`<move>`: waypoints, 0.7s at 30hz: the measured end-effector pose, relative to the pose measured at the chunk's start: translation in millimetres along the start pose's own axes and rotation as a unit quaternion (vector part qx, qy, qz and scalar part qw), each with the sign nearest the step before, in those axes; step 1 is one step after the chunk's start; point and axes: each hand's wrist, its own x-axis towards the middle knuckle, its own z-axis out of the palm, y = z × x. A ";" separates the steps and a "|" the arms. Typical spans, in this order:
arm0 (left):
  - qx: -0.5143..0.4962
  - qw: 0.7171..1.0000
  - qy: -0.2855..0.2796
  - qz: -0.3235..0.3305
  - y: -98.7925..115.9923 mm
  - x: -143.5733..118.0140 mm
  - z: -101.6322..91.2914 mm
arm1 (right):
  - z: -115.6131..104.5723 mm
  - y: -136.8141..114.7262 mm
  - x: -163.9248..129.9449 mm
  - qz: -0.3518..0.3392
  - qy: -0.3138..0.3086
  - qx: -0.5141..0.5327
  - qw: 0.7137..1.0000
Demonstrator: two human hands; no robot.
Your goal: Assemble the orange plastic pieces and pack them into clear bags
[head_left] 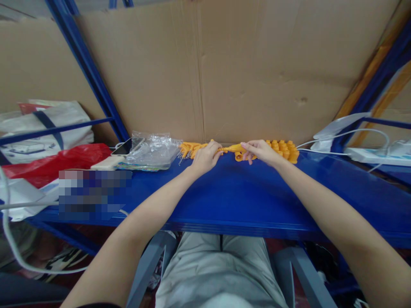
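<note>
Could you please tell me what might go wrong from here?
The slim orange piece spans the gap between the left hand and right hand, so a hard pull might strain it or make it slip.
The thin silvery strands by the orange heap beside the left hand could tangle.
The knobbly orange cluster sits close by the right hand and could get bumped.

Right of centre we see a yellow-orange knobbed cluster (284, 151), and lower down a deep-blue tabletop (237, 192). At left we have a red plastic bag (85, 156) and a white tote (75, 115) with a navy band (48, 122).
</note>
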 end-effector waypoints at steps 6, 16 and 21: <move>0.019 1.000 -0.003 0.009 2.2 0.5 -1.8 | 3.9 -1.8 1.1 0.054 0.018 -0.019 0.998; -0.007 1.000 -0.006 -0.029 -2.8 1.6 3.0 | -9.2 8.1 4.7 -0.039 0.004 0.012 0.999; 0.016 0.999 -0.011 -0.026 2.0 0.0 -1.0 | -4.0 3.5 0.4 -0.040 -0.012 -0.024 0.999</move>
